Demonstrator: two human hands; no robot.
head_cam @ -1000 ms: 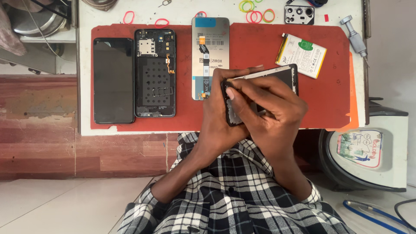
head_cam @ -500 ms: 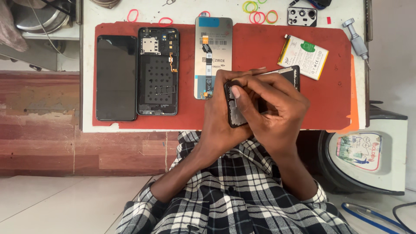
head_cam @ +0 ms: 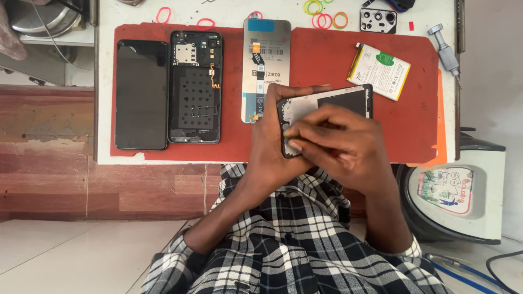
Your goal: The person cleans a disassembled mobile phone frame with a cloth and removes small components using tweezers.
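The left hand [head_cam: 275, 144] grips the near end of the black phone frame [head_cam: 332, 106], held just over the red mat [head_cam: 321, 60] on the counter, while the right hand [head_cam: 340, 144] pinches its fingertips [head_cam: 294, 146] against the frame's inner face. This work likely goes best with light, steady pressure and the frame braced firmly. The frame's long axis runs sideways, its free end pointing right, away from the left hand toward the white battery [head_cam: 379, 71].
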